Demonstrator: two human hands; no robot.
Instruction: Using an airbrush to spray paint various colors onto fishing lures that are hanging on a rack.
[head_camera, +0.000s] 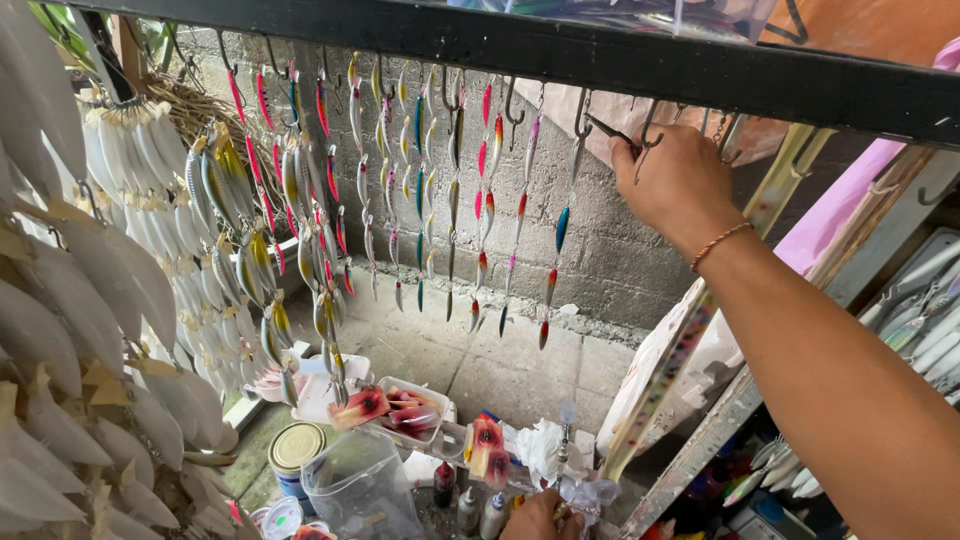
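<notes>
The dark rail (560, 60) runs across the top of your view, left to right and dipping toward the right, and everything that matters hangs from its underside on metal hooks (513, 105). At the left edge, a thick mass of unpainted white lure blanks (70, 330) fills the frame from top to bottom, and beside them hang bunches of silver and yellow lures (235, 250). Under the middle of the rail, painted lures (420, 190) dangle in vertical strings, red, teal and silver, each with its long axis straight down. Your right hand (675, 185) is raised to the underside of the rail near its right part, fingers pinched shut on a thin dark wire or hook (612, 130) that points up and left toward the next hook; what exactly it is, you cannot tell. The nearest string, the one with a teal lure (562, 228), hangs just left of and below that hand, so the right hand is by far the closer. Your left hand (540, 518) sits low at the bottom edge, only partly in view, curled closed around something small among crumpled plastic (590, 492); the item itself is hidden. Near it stand a clear tub (360, 490), a tin (297, 450) and paint-smeared trays (400, 408).
</notes>
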